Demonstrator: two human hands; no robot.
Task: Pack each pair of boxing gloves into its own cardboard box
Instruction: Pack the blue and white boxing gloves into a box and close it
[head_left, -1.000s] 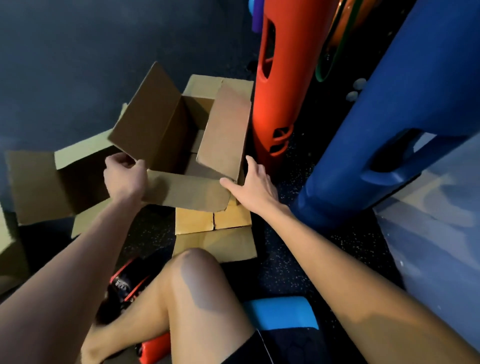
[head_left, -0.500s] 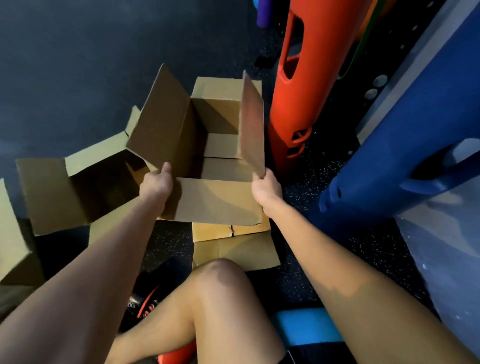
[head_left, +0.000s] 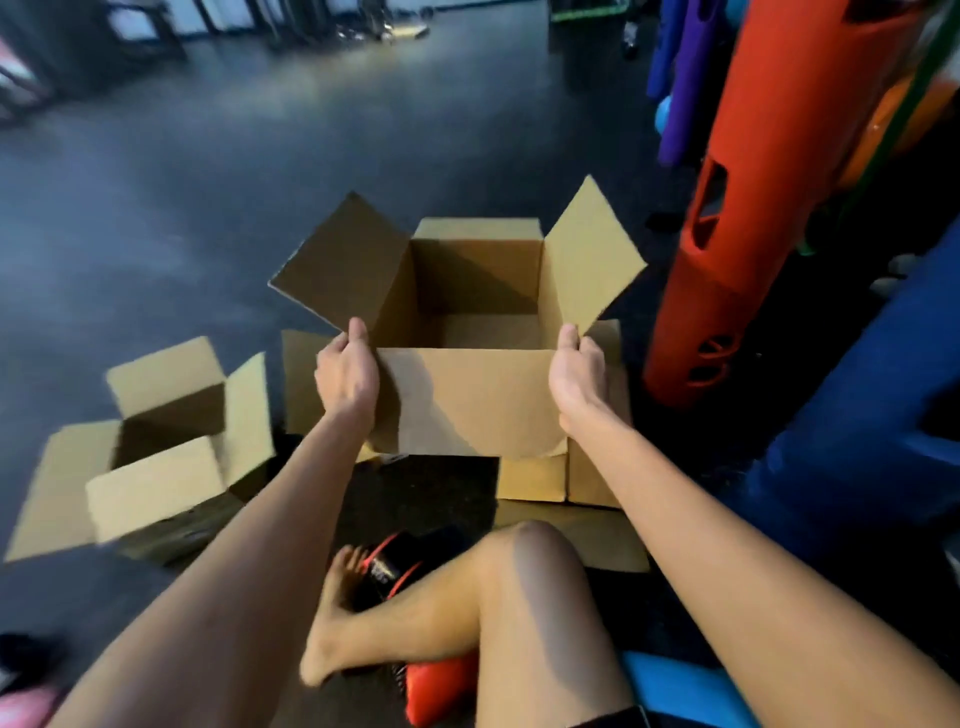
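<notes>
On the dark floor (head_left: 208, 208), your left hand (head_left: 347, 382) and right hand (head_left: 576, 382) grip the open box (head_left: 467, 410); your leg (head_left: 467, 603) half-hides a glove (head_left: 397, 558).

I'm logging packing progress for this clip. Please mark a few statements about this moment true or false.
1. The left hand and right hand each grip a near corner of the cardboard box. True.
2. Gloves lie inside that box. False: the interior that shows is bare.
3. A second box, also open, sits to the person's left. True.
4. The held box's flaps are folded shut. False: they stand open.
5. A black-and-red boxing glove lies by the person's foot, outside any box. True.
</notes>
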